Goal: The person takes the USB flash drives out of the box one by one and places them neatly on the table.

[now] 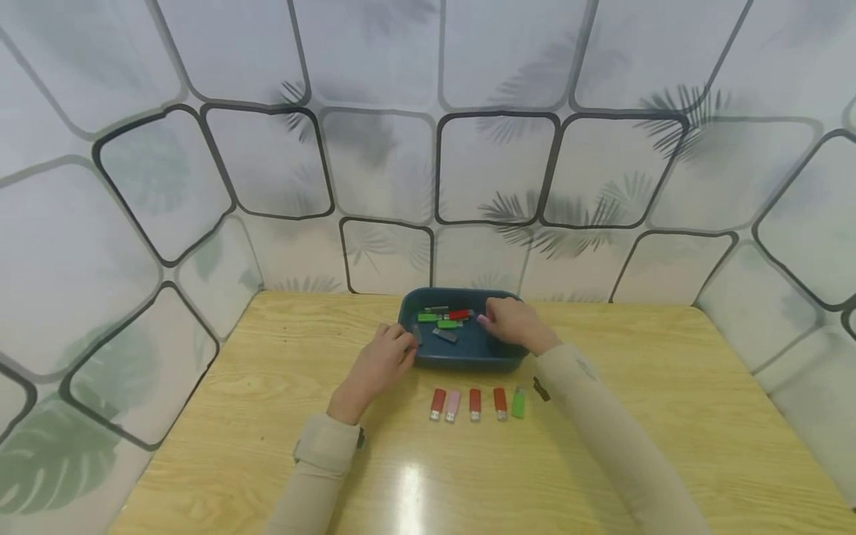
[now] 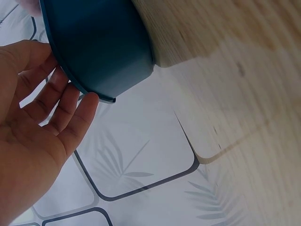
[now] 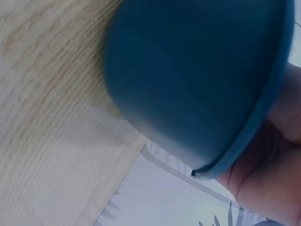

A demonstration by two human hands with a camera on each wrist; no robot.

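Observation:
A blue plastic bin [image 1: 468,362] stands on the table with several USB sticks inside, among them a green USB stick [image 1: 449,324], a red USB stick [image 1: 458,315] and a grey USB stick [image 1: 444,336]. My left hand [image 1: 383,360] holds the bin's left rim, its fingers bent over the edge in the left wrist view. Over the bin's right side is my right hand [image 1: 516,325], fingers curled, pinching what looks like a pink USB stick [image 1: 484,320]. The bin's wall hides most of that hand in the right wrist view.
In front of the bin lies a row of USB sticks: a red one [image 1: 438,405], a pink one [image 1: 452,407], two more red ones, a green one [image 1: 518,403], and a dark one [image 1: 541,388] beside the right sleeve. Patterned cloth [image 1: 388,253] hangs behind the wooden table [image 1: 301,327].

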